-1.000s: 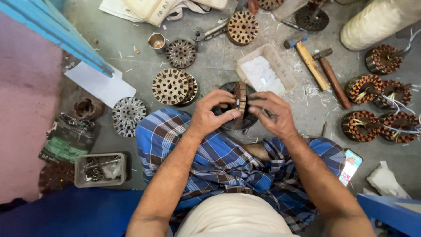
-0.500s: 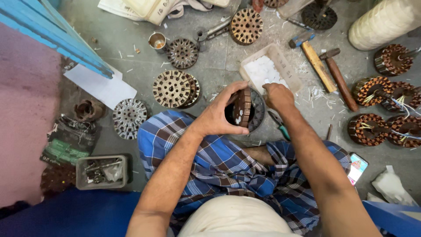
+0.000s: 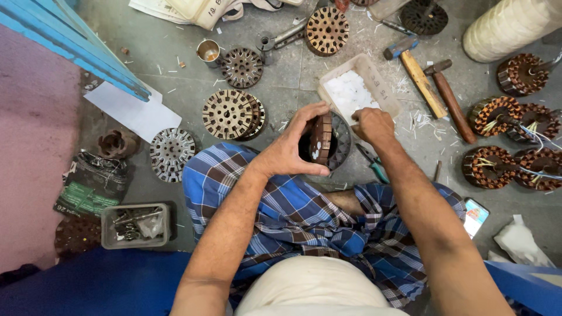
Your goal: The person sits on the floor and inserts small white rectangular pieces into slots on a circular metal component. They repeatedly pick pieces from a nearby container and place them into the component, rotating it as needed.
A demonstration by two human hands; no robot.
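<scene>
Right hand [image 3: 373,126] off stator core [image 3: 325,140], now fisted at white tray [image 3: 386,89]; contents unclear. Left hand [image 3: 293,151] wide-curled, gripping core upright over lap. Steady grip advisable, slots facing right.

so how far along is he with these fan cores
Done: four cores at the right already carry copper windings. In hand: the left hand grips a bare core on edge while the right hand reaches by the white tray. Left: bare slotted cores still unwound on the floor.

right hand [image 3: 374,126] fingertips hidden behind stator [image 3: 325,140] — white spool [image 3: 510,24] cut off
</scene>
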